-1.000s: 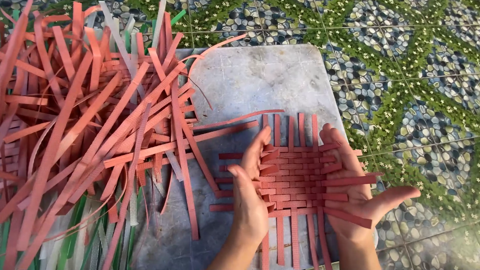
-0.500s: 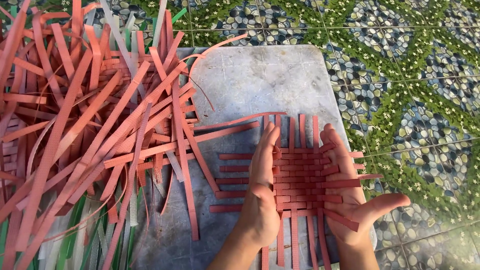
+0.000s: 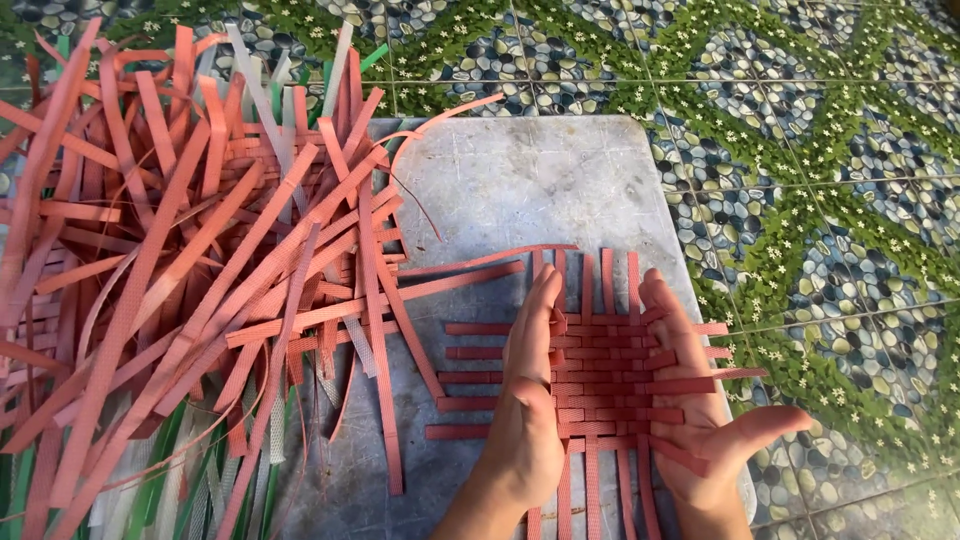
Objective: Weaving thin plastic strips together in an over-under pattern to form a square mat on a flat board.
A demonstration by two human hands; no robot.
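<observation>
Pebble-patterned floor tiles (image 3: 800, 150) lay under a grey stone slab (image 3: 520, 190) bearing the red woven strap mat (image 3: 600, 375). Left hand (image 3: 530, 400) and right hand (image 3: 690, 400) pressed its sides, open-palmed, gripping nothing; uneven pressure risked buckling the mat.

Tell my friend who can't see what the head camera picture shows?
Two bare hands, left hand and right hand, press the sides of a small woven mat of red plastic strips on a grey stone slab. A big loose pile of red strips lies left.
</observation>
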